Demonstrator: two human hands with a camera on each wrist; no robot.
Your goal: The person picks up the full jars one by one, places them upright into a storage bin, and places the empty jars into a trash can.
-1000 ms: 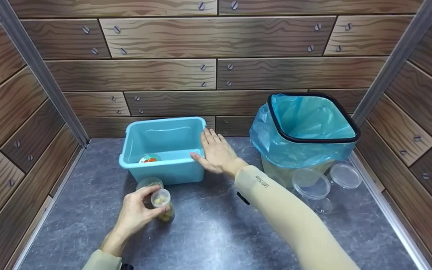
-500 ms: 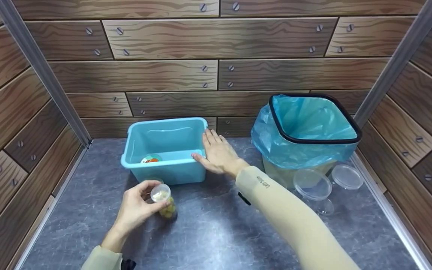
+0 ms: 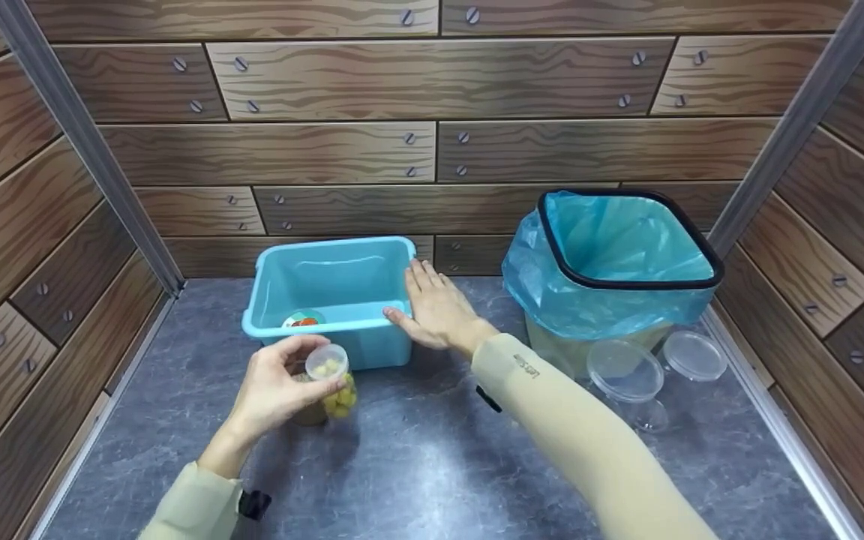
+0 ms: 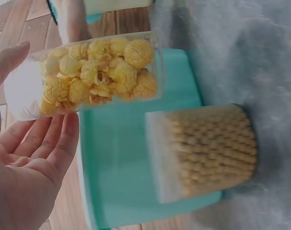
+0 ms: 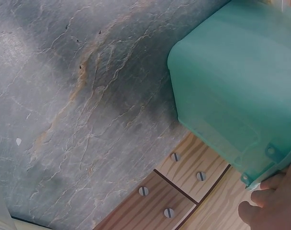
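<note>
Left hand (image 3: 271,390) fingers clamped round clear plastic cup of yellow popcorn (image 3: 333,386), lifted near worktop front-left, before teal plastic tub (image 3: 327,296). Right hand (image 3: 438,307) flat, fingers straight, steadying tub. Likely next: carry cup clear of tub rim.

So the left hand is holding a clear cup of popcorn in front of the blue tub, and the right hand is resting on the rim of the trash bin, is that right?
Not quite. The right hand rests against the blue tub, at its right-hand rim, not on the trash bin, which stands apart to the right in the head view. The rest holds: the left hand holds the clear cup of popcorn in front of the tub.
</note>
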